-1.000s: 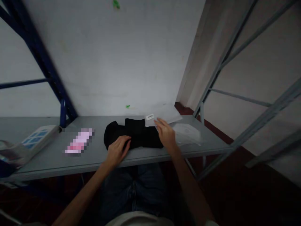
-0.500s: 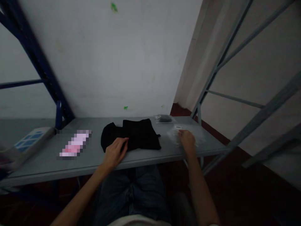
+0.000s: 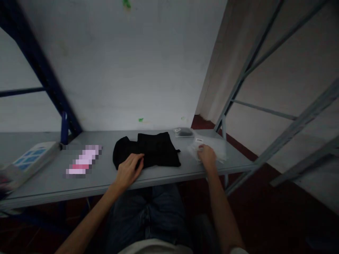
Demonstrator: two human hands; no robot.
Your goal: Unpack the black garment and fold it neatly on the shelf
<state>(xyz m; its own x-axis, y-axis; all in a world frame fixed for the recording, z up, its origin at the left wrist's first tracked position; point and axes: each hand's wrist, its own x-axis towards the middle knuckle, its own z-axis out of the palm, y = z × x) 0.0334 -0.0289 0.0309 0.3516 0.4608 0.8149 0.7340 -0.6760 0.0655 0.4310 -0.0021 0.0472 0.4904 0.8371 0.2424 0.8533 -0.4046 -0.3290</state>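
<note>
A black folded garment [image 3: 150,151] lies in the middle of a grey metal shelf [image 3: 106,176]. My left hand [image 3: 129,169] rests on its near left edge, fingers laid flat on the cloth. My right hand [image 3: 207,157] is on a stack of clear plastic bags [image 3: 214,148] at the right end of the shelf, fingers curled down onto the top bag. A small packed bag with dark contents and a white label [image 3: 183,132] lies behind, near the wall.
A pink blurred item [image 3: 83,160] lies left of the garment. A white and blue box [image 3: 29,160] sits at the far left. A blue upright [image 3: 63,127] and grey shelf frame bars [image 3: 238,88] flank the shelf. White wall behind.
My right hand moved from the garment's right edge over to the clear bags. A packed bag now lies by the wall. My left hand stayed on the garment.
</note>
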